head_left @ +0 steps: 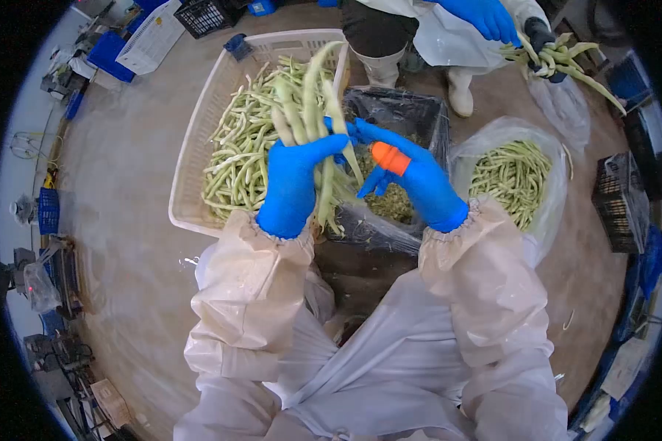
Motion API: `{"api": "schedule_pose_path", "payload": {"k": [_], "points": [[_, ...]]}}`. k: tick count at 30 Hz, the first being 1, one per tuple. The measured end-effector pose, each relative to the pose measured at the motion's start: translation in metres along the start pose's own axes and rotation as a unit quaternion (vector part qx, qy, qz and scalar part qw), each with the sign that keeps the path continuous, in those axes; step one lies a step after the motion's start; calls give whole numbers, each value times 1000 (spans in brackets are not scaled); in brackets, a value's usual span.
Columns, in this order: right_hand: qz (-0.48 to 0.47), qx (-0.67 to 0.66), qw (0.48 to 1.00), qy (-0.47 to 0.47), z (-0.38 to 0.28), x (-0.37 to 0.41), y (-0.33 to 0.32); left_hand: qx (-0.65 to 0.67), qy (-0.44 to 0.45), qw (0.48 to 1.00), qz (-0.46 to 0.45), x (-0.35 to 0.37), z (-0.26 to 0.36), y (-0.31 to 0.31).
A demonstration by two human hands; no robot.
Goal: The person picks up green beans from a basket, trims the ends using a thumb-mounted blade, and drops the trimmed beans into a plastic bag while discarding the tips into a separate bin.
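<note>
My left hand [287, 185], in a blue glove, is closed round a bunch of long green beans [310, 99] that stand up out of the fist, with more ends hanging below it. My right hand [425, 184], also blue-gloved, is just right of the bunch, its fingers apart and the foremost fingertips right at the beans. An orange cap [390, 158] covers one of its digits. Beneath both hands lies a black crate lined with clear plastic [438, 121], holding small green trimmings [390, 206].
A cream crate [187, 187] heaped with green beans [235, 158] stands at left. On the right, a clear bag [555, 198] holds more beans [511, 180]. Across from me, another person's gloved hands [493, 22] hold beans. A black crate [618, 198] stands far right.
</note>
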State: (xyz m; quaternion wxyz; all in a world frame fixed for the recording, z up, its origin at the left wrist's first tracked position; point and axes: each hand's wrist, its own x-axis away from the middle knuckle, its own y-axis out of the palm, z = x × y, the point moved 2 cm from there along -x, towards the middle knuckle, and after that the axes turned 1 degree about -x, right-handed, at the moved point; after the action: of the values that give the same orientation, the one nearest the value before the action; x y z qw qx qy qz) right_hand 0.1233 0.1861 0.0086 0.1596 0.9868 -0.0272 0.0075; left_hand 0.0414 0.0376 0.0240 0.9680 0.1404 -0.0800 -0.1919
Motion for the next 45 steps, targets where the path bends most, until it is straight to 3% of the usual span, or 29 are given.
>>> {"api": "schedule_pose_path", "payload": {"k": [3,4,7,10,13,15,16,19,22,24,25,28,31,32,34,37,40,43,45], "points": [[-17,15,998,62,5,1,-1,-24,-44,996,-72,2,-4,3],[-22,31,995,90,7,1,-2,-27,-55,996,-59,2,-3,3],[-6,35,998,46,10,0,-3,12,-33,999,-40,2,3,2],[27,184,979,81,-5,4,-2,6,-41,999,12,-3,6,-9],[58,213,972,78,-9,4,-11,83,-18,995,48,-8,8,-21],[95,284,954,-19,3,-3,-35,102,21,993,62,-8,13,-29],[113,318,939,-68,8,-6,-45,122,-26,988,85,-14,14,-35],[186,484,844,-137,13,-6,-60,128,-14,985,113,-17,20,-42],[135,327,925,-142,22,-9,-35,131,-23,987,91,-15,18,-37],[66,219,972,-49,14,-3,-10,128,-9,990,63,-13,10,-31],[31,163,986,-2,11,-1,-1,121,-16,990,65,-11,7,-26],[0,184,983,13,23,0,4,119,-26,990,65,-7,-4,-16],[29,247,968,44,14,2,-4,41,-34,996,74,-7,-3,-14],[76,306,949,-6,11,2,-11,21,-18,997,78,-7,-2,-14],[167,416,888,-106,4,2,-27,-18,13,996,85,-7,0,-13],[183,570,786,-157,-9,5,-36,-84,39,993,76,-7,-3,-10],[78,607,772,-173,0,7,-29,-279,135,950,-26,2,-11,7],[40,583,798,-150,2,9,-15,-427,111,895,-72,10,-27,15],[30,569,807,-155,-7,13,-10,-431,138,888,-77,11,-31,16]]}}
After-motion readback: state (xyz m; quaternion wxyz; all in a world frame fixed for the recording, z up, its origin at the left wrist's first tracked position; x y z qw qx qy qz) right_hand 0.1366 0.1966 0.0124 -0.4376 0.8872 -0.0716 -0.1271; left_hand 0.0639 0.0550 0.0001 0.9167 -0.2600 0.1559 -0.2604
